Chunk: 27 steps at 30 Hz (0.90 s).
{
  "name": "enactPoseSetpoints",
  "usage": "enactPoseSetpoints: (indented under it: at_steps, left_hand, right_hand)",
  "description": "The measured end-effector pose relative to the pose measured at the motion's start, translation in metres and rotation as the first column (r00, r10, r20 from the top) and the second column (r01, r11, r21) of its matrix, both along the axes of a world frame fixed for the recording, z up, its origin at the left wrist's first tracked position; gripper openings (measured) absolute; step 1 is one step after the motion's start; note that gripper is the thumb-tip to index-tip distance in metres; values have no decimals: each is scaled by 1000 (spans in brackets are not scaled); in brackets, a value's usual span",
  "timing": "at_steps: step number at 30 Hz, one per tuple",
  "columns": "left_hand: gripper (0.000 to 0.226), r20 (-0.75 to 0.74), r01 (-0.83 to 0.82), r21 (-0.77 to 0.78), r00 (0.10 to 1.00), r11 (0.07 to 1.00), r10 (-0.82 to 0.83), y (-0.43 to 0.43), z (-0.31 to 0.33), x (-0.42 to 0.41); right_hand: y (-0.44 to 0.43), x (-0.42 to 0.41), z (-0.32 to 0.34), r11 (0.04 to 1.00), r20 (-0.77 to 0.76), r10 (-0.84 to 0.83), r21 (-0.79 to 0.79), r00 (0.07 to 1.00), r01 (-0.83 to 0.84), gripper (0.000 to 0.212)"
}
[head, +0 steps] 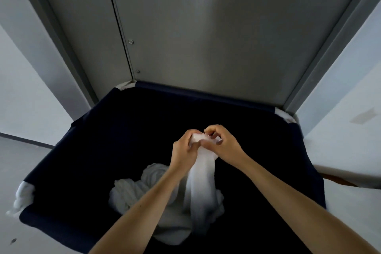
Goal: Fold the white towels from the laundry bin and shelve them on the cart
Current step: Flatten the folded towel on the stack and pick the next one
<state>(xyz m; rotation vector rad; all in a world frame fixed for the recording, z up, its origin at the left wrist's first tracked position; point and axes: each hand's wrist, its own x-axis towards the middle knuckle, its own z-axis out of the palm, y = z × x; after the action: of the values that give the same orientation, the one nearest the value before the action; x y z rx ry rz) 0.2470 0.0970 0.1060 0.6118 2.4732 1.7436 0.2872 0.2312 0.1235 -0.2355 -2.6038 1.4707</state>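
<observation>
Both hands meet above the middle of the navy fabric laundry bin (82,130), bunched together on the top end of 1 white towel (201,173). The left hand (183,148) has its fingers curled round the gathered cloth, and the right hand (224,146), just beside it and touching it, pinches the same crumpled end between thumb and curled fingers, so both are closed on the towel with nothing else in them. The towel hangs down from the hands in a narrow rope toward the near side of the bin, its lower end merging into the heap of white towels (142,189) lying on the bin floor; how many are in that heap cannot be told. At the far side stands a grey metal panel (206,37), and a white slab (340,150) lies to the right. No cart shelf can be made out here. The towel looks soft, limp and light. It will sag wherever it is not held and keep no shape of its own, though it should not slip from a firm pinch. A bunched end is a poor hold for folding — I judge the better hold is 2 corners of 1 short edge, 1 in each hand, spread apart so the cloth hangs flat.
</observation>
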Motion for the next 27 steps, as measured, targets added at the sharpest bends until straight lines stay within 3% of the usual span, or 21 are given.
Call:
enactPoseSetpoints:
  at_steps: [5,7,11,15,19,21,25,27]
  left_hand:
    - [23,0,66,82,998,994,-66,15,37,-24]
    - [24,-7,36,132,999,991,-35,21,53,-34]
    - [23,15,-35,294,999,955,33,28,83,-57]
    - [33,-19,55,362,998,930,-52,38,111,-69]
    - [24,-15,10,427,1000,904,-4,39,126,-88]
    - [29,32,-25,415,999,910,13,35,123,-97]
    - [31,68,-5,392,997,920,-24,35,113,-91]
    - [31,84,-8,398,996,917,-28,37,111,-87]
  right_hand:
    - [25,-9,18,960,140,45,269,989,-82,60]
    - [35,-14,30,944,149,-9,327,989,-41,53]
    - [65,-17,47,915,202,-20,399,979,-63,18]
    - [84,-17,56,885,232,8,452,973,-115,46]
    - [99,-14,52,880,262,-15,462,965,-112,34]
    - [102,-11,49,851,170,17,515,985,-103,28]
    - [83,-11,50,878,-126,80,479,989,-10,54]
    - [70,-13,42,835,-265,197,550,944,-20,41]
